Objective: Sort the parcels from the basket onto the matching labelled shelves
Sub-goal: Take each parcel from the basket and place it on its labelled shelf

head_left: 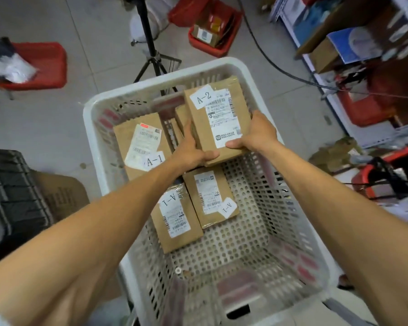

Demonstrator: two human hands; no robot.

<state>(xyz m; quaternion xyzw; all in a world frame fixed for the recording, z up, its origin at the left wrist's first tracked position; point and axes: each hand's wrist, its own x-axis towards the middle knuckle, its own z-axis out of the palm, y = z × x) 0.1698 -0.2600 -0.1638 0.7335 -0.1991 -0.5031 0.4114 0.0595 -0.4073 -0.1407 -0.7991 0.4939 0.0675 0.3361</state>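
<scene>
A brown A-2 parcel [218, 114] is held at the 12 o'clock end of a white basket [91, 118], its sides clasped by the left hand [193, 149] and the right hand [257, 134]. From it, a first A-1 parcel [141, 142] is laid at 9 o'clock, a second A-1 parcel [174, 217] at 7, a third A-1 parcel [211, 196] at 6.

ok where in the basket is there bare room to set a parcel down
Bare floor fills the basket nearest you and along its right wall, bordered by the near A-1 parcel and middle A-1 parcel. The far left is crowded: the left A-1 parcel, and a box under the A-2 parcel held by left hand and right hand.
</scene>
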